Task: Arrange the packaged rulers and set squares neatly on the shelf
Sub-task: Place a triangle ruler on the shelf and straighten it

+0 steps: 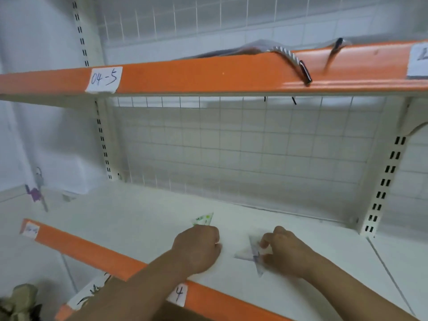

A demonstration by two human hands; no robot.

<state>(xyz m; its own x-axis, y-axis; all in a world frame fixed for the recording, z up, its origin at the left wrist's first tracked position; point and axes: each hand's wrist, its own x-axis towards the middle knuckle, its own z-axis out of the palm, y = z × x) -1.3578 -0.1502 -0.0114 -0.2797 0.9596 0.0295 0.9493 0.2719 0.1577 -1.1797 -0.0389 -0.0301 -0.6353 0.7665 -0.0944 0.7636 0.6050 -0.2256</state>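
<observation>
Right hand [287, 251] pinching clear set square [251, 254]

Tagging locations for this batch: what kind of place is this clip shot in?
Probably a shop or stockroom aisle. It shows retail-style shelving with an orange shelf edge, a handwritten bin label "04-5", a wire-grid back panel, and slotted uprights.

White shelf [148, 216], orange front edge. Left hand [198, 247] fisted on the shelf, a green-printed set square [203, 219] poking out beyond the knuckles. Right hand [286, 250] pinches a clear set square [251, 254] lying flat (blurred). Upper shelf label [104, 79] reads 04-5.
</observation>
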